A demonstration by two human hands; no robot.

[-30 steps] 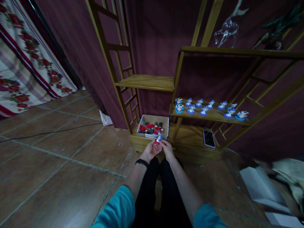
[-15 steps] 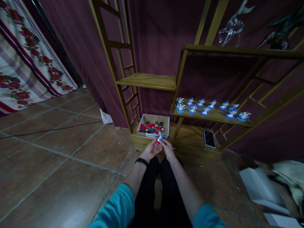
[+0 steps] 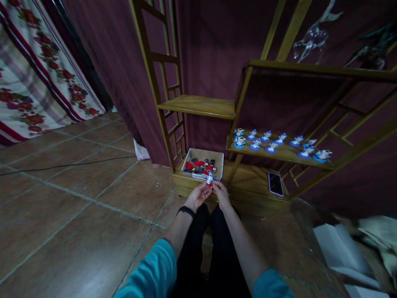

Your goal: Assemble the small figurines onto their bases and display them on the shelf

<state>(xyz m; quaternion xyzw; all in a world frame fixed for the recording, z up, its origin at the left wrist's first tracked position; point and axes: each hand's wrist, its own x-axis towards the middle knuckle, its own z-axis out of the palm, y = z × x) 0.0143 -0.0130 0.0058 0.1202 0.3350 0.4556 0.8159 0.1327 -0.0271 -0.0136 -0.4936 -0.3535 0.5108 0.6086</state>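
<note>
A small white and purple figurine [image 3: 210,179] on a red base stands about upright between my two hands. My left hand [image 3: 199,195] has its fingers closed on the red base from the left. My right hand [image 3: 221,194] pinches the same base from the right. Just beyond the figurine is an open white cardboard box [image 3: 217,159] with red and dark round bases and several small figurines inside. My fingers hide part of the red base.
Several figurines on blue and purple bases [image 3: 272,147] stand in two rows on a wooden shelf [image 3: 285,155] to the right. A phone [image 3: 275,183] lies on the lower board. Higher up are a clear glass animal [image 3: 312,41] and a bare shelf board [image 3: 198,104]. White boxes [image 3: 341,248] sit at right.
The figurine has turned from a tilt to nearly upright in my hands. My view has shifted slightly, so the shelves appear a little farther right.
</note>
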